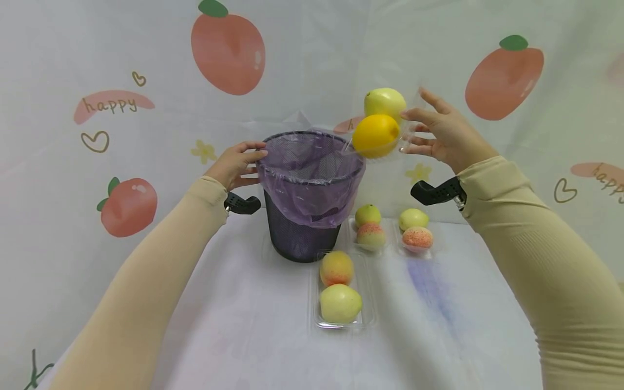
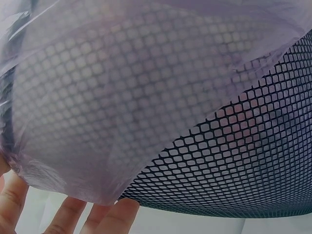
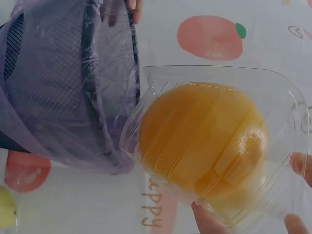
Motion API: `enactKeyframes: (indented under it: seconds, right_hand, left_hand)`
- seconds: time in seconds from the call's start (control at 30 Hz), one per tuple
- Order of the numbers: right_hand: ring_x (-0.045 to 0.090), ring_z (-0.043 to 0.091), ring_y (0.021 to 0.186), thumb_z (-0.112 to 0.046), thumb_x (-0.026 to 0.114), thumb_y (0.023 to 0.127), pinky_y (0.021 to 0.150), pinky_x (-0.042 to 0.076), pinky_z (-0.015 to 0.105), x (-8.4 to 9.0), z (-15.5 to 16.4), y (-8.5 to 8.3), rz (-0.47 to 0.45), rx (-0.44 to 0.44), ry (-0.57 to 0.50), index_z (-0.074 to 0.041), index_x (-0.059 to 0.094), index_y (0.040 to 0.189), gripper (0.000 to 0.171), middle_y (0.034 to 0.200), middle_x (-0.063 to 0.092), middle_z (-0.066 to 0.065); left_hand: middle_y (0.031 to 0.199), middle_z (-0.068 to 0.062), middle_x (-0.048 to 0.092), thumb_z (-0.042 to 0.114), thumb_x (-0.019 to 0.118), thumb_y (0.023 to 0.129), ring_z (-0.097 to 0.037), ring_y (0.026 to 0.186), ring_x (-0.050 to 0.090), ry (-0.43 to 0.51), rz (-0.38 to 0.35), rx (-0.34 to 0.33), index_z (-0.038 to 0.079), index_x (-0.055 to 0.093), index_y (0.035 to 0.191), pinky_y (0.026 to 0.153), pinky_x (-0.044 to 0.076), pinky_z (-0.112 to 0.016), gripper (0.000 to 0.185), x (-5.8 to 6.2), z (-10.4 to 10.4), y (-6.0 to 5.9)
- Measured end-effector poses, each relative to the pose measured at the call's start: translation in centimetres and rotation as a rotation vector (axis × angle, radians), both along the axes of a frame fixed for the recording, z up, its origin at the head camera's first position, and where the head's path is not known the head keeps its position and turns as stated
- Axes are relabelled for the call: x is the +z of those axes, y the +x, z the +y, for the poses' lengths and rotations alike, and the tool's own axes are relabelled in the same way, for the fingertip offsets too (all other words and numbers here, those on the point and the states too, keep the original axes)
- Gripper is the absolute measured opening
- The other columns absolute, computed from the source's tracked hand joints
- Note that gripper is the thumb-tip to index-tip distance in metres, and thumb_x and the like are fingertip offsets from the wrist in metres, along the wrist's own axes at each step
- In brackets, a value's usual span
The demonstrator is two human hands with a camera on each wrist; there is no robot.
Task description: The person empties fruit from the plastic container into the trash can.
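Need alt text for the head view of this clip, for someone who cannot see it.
The right hand holds a clear plastic tray with two yellow fruits tilted at the rim of a mesh bin lined with a purple bag, while the left hand rests on the opposite rim. Three more fruit trays lie on the white table.

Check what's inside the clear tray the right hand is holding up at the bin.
The clear tray, held in the right hand, contains an orange fruit and a yellow-green fruit. In the right wrist view only the orange one shows; the other is hidden behind it.
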State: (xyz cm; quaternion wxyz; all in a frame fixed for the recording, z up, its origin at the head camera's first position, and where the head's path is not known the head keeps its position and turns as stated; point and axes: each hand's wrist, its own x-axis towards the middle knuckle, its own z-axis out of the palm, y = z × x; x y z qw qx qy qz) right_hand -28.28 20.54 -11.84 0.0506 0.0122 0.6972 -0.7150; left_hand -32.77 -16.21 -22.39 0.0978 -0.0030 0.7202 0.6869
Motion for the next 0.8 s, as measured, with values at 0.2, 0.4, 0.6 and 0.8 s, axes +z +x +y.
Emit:
enactKeyframes:
  seconds: [0.2, 0.4, 0.6, 0.8]
  right_hand:
    - [0.023, 0.035, 0.142, -0.019, 0.075, 0.085, 0.073, 0.060, 0.033, 0.7, -1.1, -0.2, 0.001, -0.033, 0.057, -0.055, 0.030, 0.143, 0.082, 0.161, 0.004, 0.010]
    - [0.024, 0.036, 0.143, -0.017, 0.075, 0.085, 0.070, 0.060, 0.033, 0.9, -2.2, -0.3, 0.012, -0.060, 0.096, -0.053, 0.033, 0.143, 0.080, 0.160, 0.008, 0.010]
    - [0.026, 0.038, 0.143, -0.016, 0.074, 0.086, 0.073, 0.060, 0.035, 1.0, -3.1, -0.4, 0.037, -0.060, 0.147, -0.052, 0.034, 0.143, 0.078, 0.162, 0.010, 0.004]
    - [0.028, 0.038, 0.142, -0.018, 0.073, 0.087, 0.076, 0.059, 0.034, 1.1, -3.9, -0.6, 0.060, -0.067, 0.241, -0.052, 0.033, 0.144, 0.077, 0.162, 0.007, -0.009]
  left_hand:
    - [0.151, -0.011, 0.034, 0.025, 0.054, 0.100, -0.033, 0.136, 0.040, -0.013, 0.000, 0.004, 0.022, 0.035, 0.150, 0.109, 0.039, -0.046, 0.053, 0.0, 0.0, 0.0]
    - [0.150, -0.012, 0.033, 0.024, 0.054, 0.100, -0.033, 0.136, 0.039, -0.001, -0.004, 0.004, 0.020, 0.036, 0.149, 0.110, 0.038, -0.047, 0.052, 0.1, 0.0, 0.1]
    - [0.152, -0.012, 0.031, 0.024, 0.054, 0.100, -0.033, 0.137, 0.038, -0.001, -0.003, -0.002, 0.021, 0.035, 0.150, 0.110, 0.038, -0.047, 0.053, 0.1, 0.0, 0.0]
    - [0.151, -0.012, 0.032, 0.023, 0.053, 0.101, -0.033, 0.136, 0.039, 0.005, -0.008, 0.005, 0.021, 0.036, 0.149, 0.110, 0.038, -0.047, 0.052, 0.1, 0.0, 0.1]
